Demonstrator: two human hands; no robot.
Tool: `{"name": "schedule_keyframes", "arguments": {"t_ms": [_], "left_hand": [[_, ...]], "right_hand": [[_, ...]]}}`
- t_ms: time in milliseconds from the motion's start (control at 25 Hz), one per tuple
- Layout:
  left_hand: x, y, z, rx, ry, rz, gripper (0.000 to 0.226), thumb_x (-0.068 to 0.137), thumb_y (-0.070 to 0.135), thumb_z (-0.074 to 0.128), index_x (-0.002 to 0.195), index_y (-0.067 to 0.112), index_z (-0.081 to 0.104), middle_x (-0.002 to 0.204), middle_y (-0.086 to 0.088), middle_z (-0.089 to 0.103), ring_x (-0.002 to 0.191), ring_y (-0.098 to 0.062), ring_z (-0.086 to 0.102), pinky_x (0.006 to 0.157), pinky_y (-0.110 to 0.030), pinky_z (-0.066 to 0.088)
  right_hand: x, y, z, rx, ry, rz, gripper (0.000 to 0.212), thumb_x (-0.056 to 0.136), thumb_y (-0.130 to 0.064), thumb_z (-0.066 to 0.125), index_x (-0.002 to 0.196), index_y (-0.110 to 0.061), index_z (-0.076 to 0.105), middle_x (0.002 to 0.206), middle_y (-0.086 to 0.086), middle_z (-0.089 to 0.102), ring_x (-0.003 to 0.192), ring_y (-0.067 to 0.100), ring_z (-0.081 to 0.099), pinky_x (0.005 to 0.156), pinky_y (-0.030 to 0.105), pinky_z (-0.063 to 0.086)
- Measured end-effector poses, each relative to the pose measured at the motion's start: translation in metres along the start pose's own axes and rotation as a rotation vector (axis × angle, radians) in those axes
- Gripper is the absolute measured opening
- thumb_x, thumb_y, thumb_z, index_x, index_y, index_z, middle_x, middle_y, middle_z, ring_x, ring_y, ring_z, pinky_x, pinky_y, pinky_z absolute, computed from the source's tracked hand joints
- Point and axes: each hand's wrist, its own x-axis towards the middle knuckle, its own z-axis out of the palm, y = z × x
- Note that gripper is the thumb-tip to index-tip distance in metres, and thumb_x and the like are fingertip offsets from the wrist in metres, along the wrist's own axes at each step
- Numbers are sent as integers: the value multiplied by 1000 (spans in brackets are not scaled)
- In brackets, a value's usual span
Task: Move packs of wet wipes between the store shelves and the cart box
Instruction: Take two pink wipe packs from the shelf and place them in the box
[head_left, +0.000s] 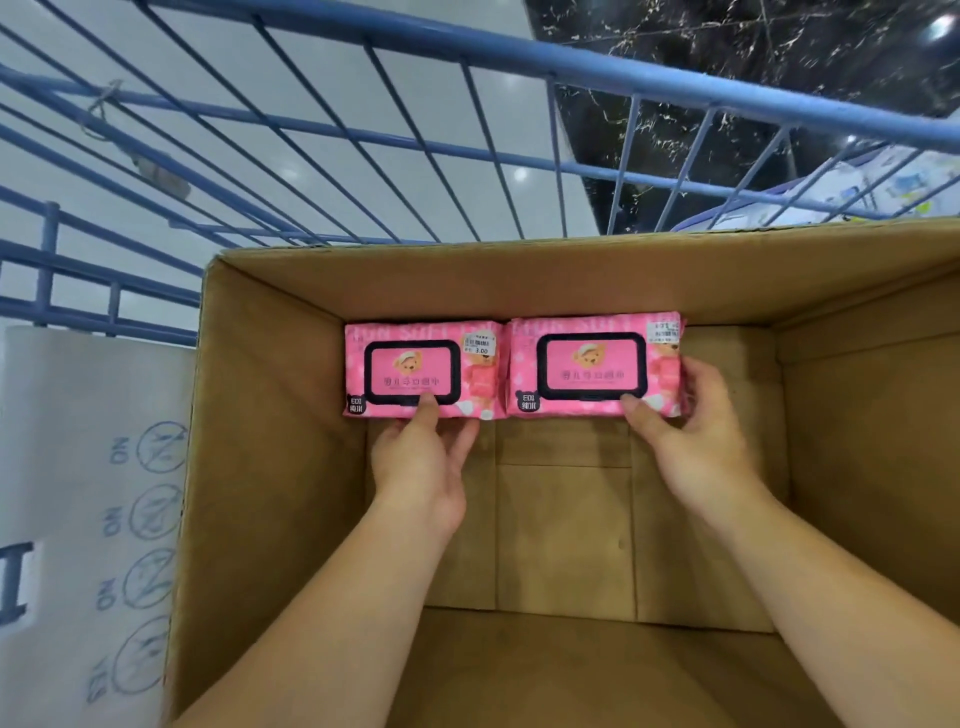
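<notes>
**A:** Where do the wipes lie from the hands?

**B:** Straight ahead of both, on the far side of the cardboard box, which sits in the blue wire cart. The left pack and the right pack are side by side, touching end to end. Their long sides run across the box along its far wall, with the lids facing up.

**A:** Which hand has which?

**B:** Each has the pack in front of it, so neither arm crosses. The left hand comes in at the middle of the near long edge of its pack. The right hand sits at the near right corner of its own.

**A:** How are they closed?

**B:** Both pinch. The left thumb presses on top by the lid's rim while the fingers tuck under the edge. The right thumb lies on top and the fingers curl round the short right end.

**A:** Are the packs resting or lifted?

**B:** I cannot tell whether they sit on the box floor or hang just above it. My guess is that whichever way they go, the move is a straight pull towards the body or a plain release
</notes>
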Motion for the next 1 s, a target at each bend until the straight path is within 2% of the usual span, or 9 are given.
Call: {"name": "schedule_keyframes", "arguments": {"t_ms": [120,200,320,440,520,680,800,880,1000], "left_hand": [[4,6,6,60,-24,-18,31,103,17,58,134,15,59,125,-12,70,103,-25,72,91,-42,61],[3,8,5,136,-33,3,33,105,21,55,137,14,57,126,-11,68,101,-23,71,90,-40,61],[-5,7,-4,502,-83,-16,40,106,36,50,141,18,53,128,-7,63,106,-23,64,89,-42,58],[-22,10,-10,816,-169,-27,57,103,53,46,148,19,48,134,-6,60,118,-23,59,102,-45,50],[-47,17,-7,881,-225,29,62,101,57,44,151,21,45,141,-2,57,127,-22,53,111,-45,41],[-115,36,1,984,-293,282,62,99,51,48,153,22,40,146,9,45,126,-11,41,101,-34,32],[-180,47,2,983,-364,378,60,102,46,48,156,21,36,146,11,44,127,-8,41,102,-29,29],[-221,53,2,990,-413,440,57,104,43,47,155,19,38,150,7,46,128,-7,42,101,-26,29],[-282,58,5,1025,-521,524,56,105,44,46,154,20,40,154,4,45,128,-6,41,102,-24,28]], "right_hand": [[-3,4,3,-26,16,-15,62,89,-15,75,142,-25,44,104,-32,53,96,-7,57,82,10,40],[-3,-1,5,-13,-3,-6,60,91,-14,72,143,-23,43,103,-32,53,95,-8,57,78,11,40],[-6,-12,-1,7,-42,51,47,98,-20,63,141,-26,45,105,-23,59,89,-14,52,74,7,37],[-16,-30,-13,62,-55,130,41,104,-37,50,143,-25,48,113,-14,56,98,1,52,89,23,36],[-32,-39,-23,102,-46,166,45,103,-44,48,143,-22,49,114,-12,53,107,7,48,91,27,34],[-80,-69,-46,124,-67,179,48,102,-42,52,143,-17,49,115,-13,55,113,9,51,92,24,33],[-129,-106,-73,133,-60,152,46,103,-36,52,143,-13,49,117,-12,58,113,8,51,88,19,34],[-161,-131,-94,140,-36,135,47,103,-34,51,146,-13,47,131,-4,56,118,9,49,95,21,35],[-207,-166,-133,186,38,81,47,104,-33,48,148,-16,44,129,-6,50,119,8,47,112,33,37]]}}
